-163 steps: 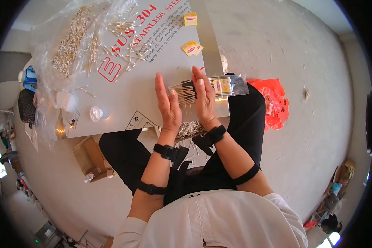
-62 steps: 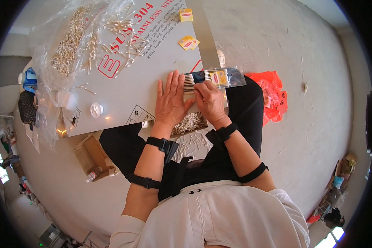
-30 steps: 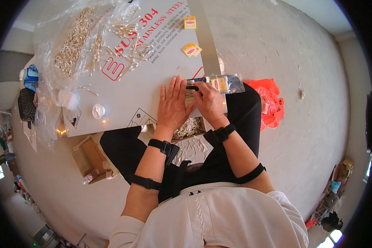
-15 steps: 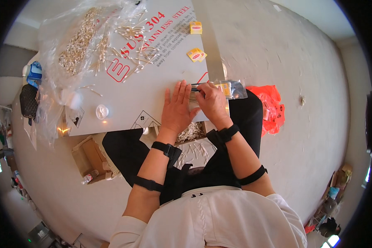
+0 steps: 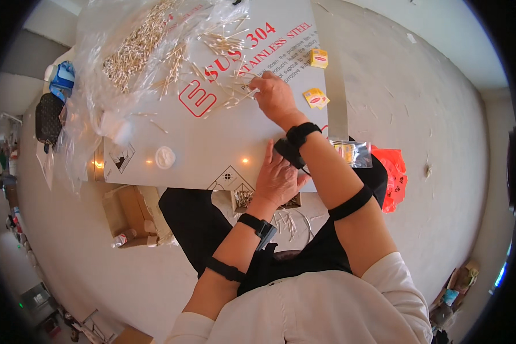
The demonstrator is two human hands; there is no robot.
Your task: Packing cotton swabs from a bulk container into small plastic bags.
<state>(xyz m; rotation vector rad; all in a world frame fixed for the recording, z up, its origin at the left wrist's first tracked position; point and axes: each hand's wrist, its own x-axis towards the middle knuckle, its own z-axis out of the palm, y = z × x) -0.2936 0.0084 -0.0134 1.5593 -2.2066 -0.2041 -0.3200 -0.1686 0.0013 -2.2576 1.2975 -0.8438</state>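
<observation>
My right hand [image 5: 275, 98] is over the table with its fingers curled and pinched at the edge of some loose cotton swabs [image 5: 232, 97]. What is between its fingertips is hidden. My left hand [image 5: 278, 176] lies at the table's near edge, fingers stretched out, partly covered by my right wrist. To its right, a clear plastic bag [image 5: 358, 153] with a yellow card in it sticks out past the table edge. Farther back, a large clear bag [image 5: 92, 74] spills a heap of cotton swabs [image 5: 135, 49].
Small yellow cards [image 5: 315, 98] and a yellow stack [image 5: 319, 58] lie on the table's right side. A small round white tub [image 5: 165, 157] stands near the front. Below are an open box of swabs [image 5: 243, 199], a cardboard box [image 5: 129, 215] and a red bag [image 5: 391, 178].
My right hand has left the clear plastic bag beside my left hand and moved up and away to the loose swabs. My left hand remains near the table edge. The view has shifted.
</observation>
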